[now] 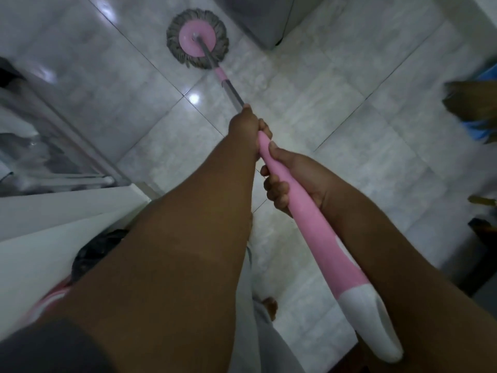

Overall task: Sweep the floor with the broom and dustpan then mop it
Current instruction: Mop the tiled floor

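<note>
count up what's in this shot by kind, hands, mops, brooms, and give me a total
Hands: 2, the left hand further down the mop handle and the right hand nearer the body, both gripping it
Mops: 1, the pink mop with its head on the tiled floor
Brooms: 1, a blurred broom at the right edge
Total: 4

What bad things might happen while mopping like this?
The tiled floor looks shiny and maybe wet, and a bare foot stands on it, so slipping seems possible. The mop head lies close to a white appliance, so a long push might bump it. With both the left hand and right hand on the mop handle, catching a fall would be harder.
</note>
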Action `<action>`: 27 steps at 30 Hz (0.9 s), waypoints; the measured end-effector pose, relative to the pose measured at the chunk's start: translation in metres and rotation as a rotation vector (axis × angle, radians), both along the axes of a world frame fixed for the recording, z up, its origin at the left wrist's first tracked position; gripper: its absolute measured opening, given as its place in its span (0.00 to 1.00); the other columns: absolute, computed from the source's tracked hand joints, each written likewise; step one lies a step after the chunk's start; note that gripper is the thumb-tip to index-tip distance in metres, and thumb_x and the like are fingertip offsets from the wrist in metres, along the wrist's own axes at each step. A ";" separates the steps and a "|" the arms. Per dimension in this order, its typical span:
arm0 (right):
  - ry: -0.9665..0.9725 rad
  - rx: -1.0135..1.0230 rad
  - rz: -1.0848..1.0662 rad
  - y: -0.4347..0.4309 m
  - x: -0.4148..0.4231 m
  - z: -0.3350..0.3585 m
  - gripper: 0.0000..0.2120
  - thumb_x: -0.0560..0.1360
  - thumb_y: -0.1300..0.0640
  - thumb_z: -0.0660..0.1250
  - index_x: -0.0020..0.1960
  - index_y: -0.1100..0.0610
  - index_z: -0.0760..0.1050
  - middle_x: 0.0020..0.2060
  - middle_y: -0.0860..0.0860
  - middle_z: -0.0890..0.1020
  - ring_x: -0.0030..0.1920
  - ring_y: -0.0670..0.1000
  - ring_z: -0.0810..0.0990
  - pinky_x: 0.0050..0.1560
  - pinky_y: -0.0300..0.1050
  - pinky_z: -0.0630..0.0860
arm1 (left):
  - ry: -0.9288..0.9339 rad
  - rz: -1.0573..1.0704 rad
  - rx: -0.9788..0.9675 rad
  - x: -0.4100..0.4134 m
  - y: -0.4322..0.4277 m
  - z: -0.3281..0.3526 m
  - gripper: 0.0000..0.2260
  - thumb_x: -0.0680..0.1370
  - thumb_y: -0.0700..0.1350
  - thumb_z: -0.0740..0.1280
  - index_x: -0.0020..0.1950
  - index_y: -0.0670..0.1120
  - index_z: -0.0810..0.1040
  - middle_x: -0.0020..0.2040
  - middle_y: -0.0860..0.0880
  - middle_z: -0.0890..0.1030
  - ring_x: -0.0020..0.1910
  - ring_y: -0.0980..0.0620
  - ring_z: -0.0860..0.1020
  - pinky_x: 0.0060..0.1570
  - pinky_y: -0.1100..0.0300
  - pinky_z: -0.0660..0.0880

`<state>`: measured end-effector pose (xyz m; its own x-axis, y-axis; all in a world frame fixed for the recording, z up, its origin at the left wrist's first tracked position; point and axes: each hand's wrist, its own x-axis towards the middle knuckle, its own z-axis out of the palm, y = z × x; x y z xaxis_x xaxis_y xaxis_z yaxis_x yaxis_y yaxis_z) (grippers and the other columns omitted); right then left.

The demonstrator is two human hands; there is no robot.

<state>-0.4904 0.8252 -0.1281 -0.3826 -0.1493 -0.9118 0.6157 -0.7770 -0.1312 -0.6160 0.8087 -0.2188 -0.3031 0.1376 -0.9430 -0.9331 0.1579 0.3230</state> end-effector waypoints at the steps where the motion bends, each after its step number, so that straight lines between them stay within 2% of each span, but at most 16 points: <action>1: 0.000 0.003 -0.017 -0.005 0.012 0.002 0.21 0.79 0.41 0.62 0.41 0.58 0.70 0.24 0.50 0.70 0.18 0.45 0.67 0.18 0.34 0.66 | -0.004 -0.010 -0.003 0.012 -0.004 -0.001 0.17 0.84 0.55 0.59 0.42 0.45 0.69 0.25 0.51 0.66 0.17 0.54 0.63 0.21 0.70 0.63; 7: -0.018 0.000 -0.103 -0.047 0.114 0.021 0.20 0.78 0.41 0.64 0.43 0.59 0.71 0.26 0.51 0.71 0.19 0.45 0.68 0.19 0.35 0.67 | -0.028 -0.088 -0.017 0.110 -0.036 0.002 0.20 0.83 0.56 0.60 0.38 0.45 0.67 0.18 0.51 0.65 0.13 0.53 0.63 0.21 0.70 0.63; 11: -0.020 -0.026 -0.177 -0.092 0.206 0.036 0.20 0.77 0.41 0.64 0.43 0.59 0.72 0.26 0.51 0.71 0.20 0.46 0.69 0.19 0.35 0.68 | -0.051 -0.199 -0.035 0.201 -0.072 0.014 0.20 0.83 0.56 0.60 0.36 0.44 0.67 0.17 0.52 0.65 0.13 0.54 0.63 0.22 0.71 0.63; 14: -0.053 -0.019 -0.256 -0.131 0.283 0.057 0.20 0.76 0.41 0.65 0.44 0.60 0.72 0.28 0.51 0.71 0.20 0.46 0.69 0.19 0.36 0.68 | -0.102 -0.319 -0.046 0.281 -0.103 0.030 0.22 0.83 0.57 0.60 0.34 0.44 0.68 0.16 0.51 0.66 0.13 0.53 0.63 0.24 0.67 0.62; 18: -0.072 -0.075 -0.431 -0.181 0.378 0.092 0.20 0.72 0.42 0.68 0.46 0.60 0.73 0.28 0.53 0.71 0.20 0.47 0.70 0.19 0.37 0.69 | -0.155 -0.536 -0.106 0.381 -0.138 0.057 0.25 0.83 0.59 0.58 0.35 0.42 0.71 0.17 0.49 0.70 0.20 0.49 0.70 0.32 0.60 0.71; 20: -0.081 -0.102 -0.498 -0.193 0.410 0.104 0.20 0.72 0.43 0.68 0.47 0.61 0.74 0.28 0.54 0.72 0.20 0.48 0.70 0.20 0.37 0.70 | -0.179 -0.602 -0.124 0.416 -0.146 0.068 0.26 0.83 0.60 0.57 0.37 0.40 0.72 0.21 0.48 0.71 0.21 0.48 0.71 0.32 0.59 0.74; 23: -0.101 -0.110 -0.520 -0.196 0.423 0.106 0.20 0.73 0.44 0.67 0.47 0.61 0.74 0.27 0.54 0.71 0.19 0.49 0.70 0.19 0.38 0.71 | -0.208 -0.617 -0.111 0.430 -0.147 0.073 0.24 0.83 0.59 0.58 0.40 0.40 0.73 0.26 0.47 0.72 0.19 0.50 0.70 0.22 0.65 0.70; 27: -0.115 -0.075 -0.503 -0.185 0.391 0.092 0.20 0.73 0.42 0.67 0.47 0.61 0.73 0.28 0.54 0.71 0.20 0.48 0.69 0.19 0.37 0.70 | -0.162 -0.626 -0.094 0.399 -0.133 0.064 0.24 0.83 0.58 0.59 0.39 0.40 0.73 0.25 0.47 0.72 0.15 0.51 0.69 0.20 0.65 0.68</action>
